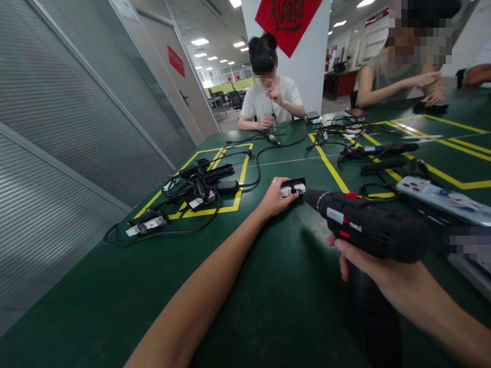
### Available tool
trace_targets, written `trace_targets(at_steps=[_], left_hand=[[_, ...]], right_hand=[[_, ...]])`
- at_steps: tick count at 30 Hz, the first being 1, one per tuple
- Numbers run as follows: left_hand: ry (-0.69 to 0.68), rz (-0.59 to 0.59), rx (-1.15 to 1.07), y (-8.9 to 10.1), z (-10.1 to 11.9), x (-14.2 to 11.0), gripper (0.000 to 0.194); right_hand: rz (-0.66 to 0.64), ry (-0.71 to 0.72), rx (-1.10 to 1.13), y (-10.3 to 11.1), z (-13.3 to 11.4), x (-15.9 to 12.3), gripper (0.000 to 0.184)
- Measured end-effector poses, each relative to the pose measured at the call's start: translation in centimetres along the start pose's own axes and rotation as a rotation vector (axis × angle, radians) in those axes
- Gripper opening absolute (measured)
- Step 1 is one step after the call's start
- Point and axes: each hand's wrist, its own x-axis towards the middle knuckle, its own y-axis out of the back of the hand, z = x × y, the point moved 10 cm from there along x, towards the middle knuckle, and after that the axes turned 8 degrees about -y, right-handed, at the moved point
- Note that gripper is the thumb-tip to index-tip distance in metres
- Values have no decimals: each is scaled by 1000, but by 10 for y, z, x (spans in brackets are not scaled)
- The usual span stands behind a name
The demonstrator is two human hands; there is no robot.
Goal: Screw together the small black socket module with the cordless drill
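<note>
Right hand [378, 266] clamped drill [368, 225]: probably heavy, rigid, best held by handle. Left hand [276, 198], apart, pinned small box [293, 184] on table [95, 286] by drill's tip: likely light, brittle, side-gripped.

the head view looks forward and down over the hands [276, 199] and table [126, 294], apparently from close behind.

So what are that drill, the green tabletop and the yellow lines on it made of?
Drill: probably hard plastic, matte black and red, judging by its moulded-looking body.
Green tabletop: smooth, with a soft sheen; it could be laminate, paint or a mat, the look leaves it open.
Yellow lines: likely flat-finish adhesive tape, given their even width and crisp straight edges.
</note>
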Motion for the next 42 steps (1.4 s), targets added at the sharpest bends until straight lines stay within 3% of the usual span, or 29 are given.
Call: trace_targets(at_steps=[6, 27, 34, 42], left_hand=[[1, -11, -10, 0, 1, 0, 51], [118, -35, -110, -2, -9, 0, 41], [130, -32, -107, -1, -8, -1, 41], [120, -38, -87, 0, -5, 0, 41]], right_hand=[[10, 37, -146, 2, 0, 1, 44], [-68, -83, 212, 5, 17, 12, 37], [-25, -39, 151, 11, 17, 15, 32], [9, -28, 49, 15, 18, 14, 43]])
